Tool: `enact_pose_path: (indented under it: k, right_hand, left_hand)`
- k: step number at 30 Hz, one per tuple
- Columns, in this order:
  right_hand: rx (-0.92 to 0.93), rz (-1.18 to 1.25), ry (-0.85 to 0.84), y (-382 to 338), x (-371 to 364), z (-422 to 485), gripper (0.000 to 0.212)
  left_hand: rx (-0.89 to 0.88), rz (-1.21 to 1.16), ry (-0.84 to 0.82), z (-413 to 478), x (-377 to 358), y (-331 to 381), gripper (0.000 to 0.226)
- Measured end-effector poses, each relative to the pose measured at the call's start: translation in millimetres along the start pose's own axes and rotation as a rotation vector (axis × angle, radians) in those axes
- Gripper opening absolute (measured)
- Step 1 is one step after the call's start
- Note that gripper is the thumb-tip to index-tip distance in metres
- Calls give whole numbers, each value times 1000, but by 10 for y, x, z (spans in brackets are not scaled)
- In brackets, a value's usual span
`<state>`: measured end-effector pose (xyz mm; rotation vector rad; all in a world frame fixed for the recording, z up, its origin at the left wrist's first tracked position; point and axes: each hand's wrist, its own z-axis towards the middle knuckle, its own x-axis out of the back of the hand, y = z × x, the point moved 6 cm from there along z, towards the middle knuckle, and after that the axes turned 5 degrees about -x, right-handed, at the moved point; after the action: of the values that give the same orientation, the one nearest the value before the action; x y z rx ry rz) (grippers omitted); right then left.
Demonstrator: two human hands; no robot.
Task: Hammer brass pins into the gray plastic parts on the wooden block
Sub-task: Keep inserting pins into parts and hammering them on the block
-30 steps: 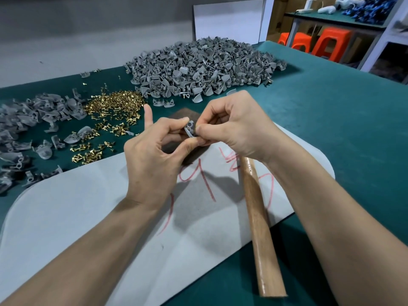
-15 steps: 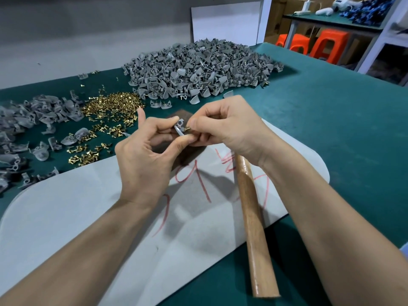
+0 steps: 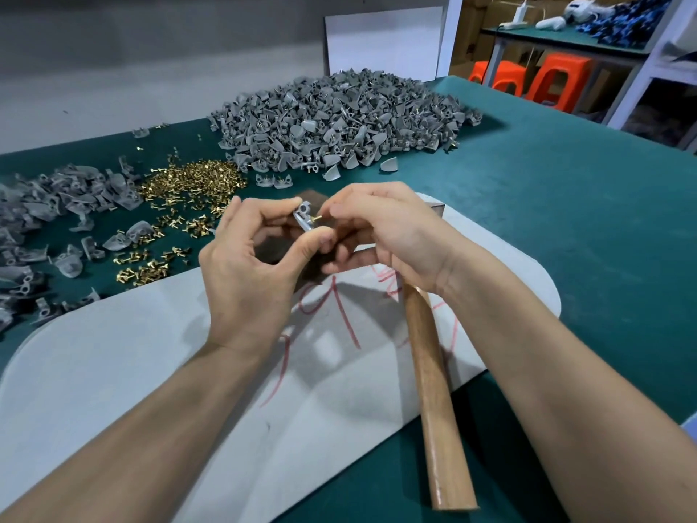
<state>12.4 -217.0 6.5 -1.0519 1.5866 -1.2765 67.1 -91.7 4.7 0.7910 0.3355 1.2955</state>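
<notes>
My left hand (image 3: 249, 269) pinches a small gray plastic part (image 3: 303, 217) between thumb and fingers, just above the dark wooden block (image 3: 275, 251). My right hand (image 3: 388, 228) pinches a brass pin (image 3: 316, 218) whose tip meets the part's side. The block is mostly hidden behind both hands. A hammer with a wooden handle (image 3: 433, 390) lies on the white sheet under my right wrist; its head is hidden.
A large heap of gray parts (image 3: 339, 122) sits at the back, a smaller heap (image 3: 45, 205) at the left, loose brass pins (image 3: 188, 186) between them. A white sheet with red marks (image 3: 113, 371) covers the green table (image 3: 565, 220). Orange stools (image 3: 547, 81) stand beyond the table.
Both hands have stayed together over the block; the brass pin now shows between my right fingertips and the part, which has turned slightly in my left fingers.
</notes>
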Motion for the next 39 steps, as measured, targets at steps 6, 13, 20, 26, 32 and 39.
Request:
enact_pose_path:
  k: [6, 13, 20, 26, 32, 39]
  right_hand:
    - [88, 1, 43, -36, -37, 4, 18]
    - [175, -138, 54, -78, -41, -11, 23]
    - [182, -151, 66, -74, -16, 7, 24]
    - [200, -169, 70, -75, 0, 17, 28]
    - [211, -234, 61, -96, 17, -6, 27]
    - [223, -313, 98, -100, 32, -2, 29]
  left_hand:
    - [-5, 48, 22, -2, 22, -8, 24]
    - [-50, 58, 3, 6, 9, -18, 29]
    - [-60, 68, -19, -7, -6, 43, 31]
    - [-142, 169, -51, -31, -38, 73, 32]
    - [-171, 222, -72, -37, -50, 80, 30]
    - [-143, 230, -82, -29, -63, 58, 28]
